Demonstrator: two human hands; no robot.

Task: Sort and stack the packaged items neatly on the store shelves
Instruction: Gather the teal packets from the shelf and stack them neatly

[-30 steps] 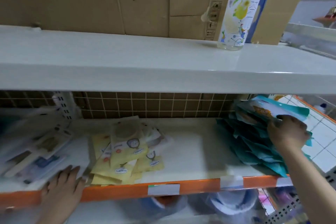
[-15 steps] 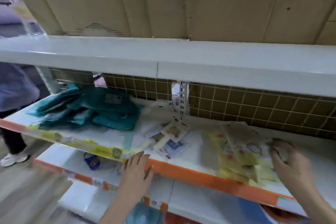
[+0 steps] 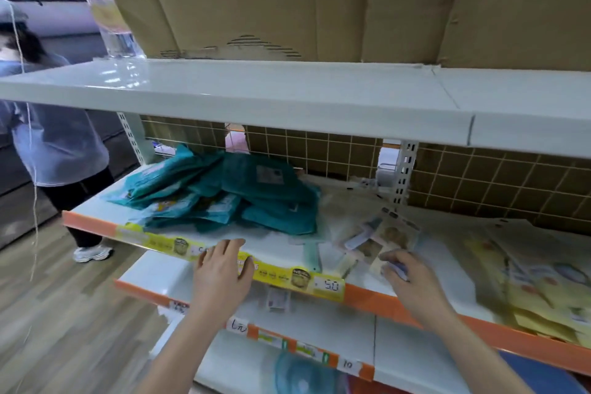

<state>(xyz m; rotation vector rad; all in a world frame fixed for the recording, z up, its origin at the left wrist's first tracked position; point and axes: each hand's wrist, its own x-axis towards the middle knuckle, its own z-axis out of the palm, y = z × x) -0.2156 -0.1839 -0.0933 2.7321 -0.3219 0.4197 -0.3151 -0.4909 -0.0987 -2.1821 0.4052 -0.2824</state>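
A loose pile of teal packages point(image 3: 256, 198) lies on the left of the middle shelf point(image 3: 399, 301). Small clear packets with cards point(image 3: 383, 237) are scattered in the centre by the white upright. Flat yellow packets point(image 3: 537, 291) are spread at the right. My left hand point(image 3: 220, 272) rests with straight fingers on the shelf's yellow front strip, just below the teal pile. My right hand point(image 3: 412, 278) is over the clear packets with its fingers curled. Blur hides whether it holds one.
The upper shelf point(image 3: 256, 96) carries a clear bottle point(image 3: 108, 16) at its left end and cardboard point(image 3: 319, 0) behind. A lower shelf point(image 3: 319, 323) juts out beneath. A person in a light shirt point(image 3: 57, 150) stands on the wooden floor at the left.
The view swung left along the shelf. My right hand left the teal pile at the right, passed over the yellow packets, and is now at the clear ones. My left hand slid left along the shelf edge.
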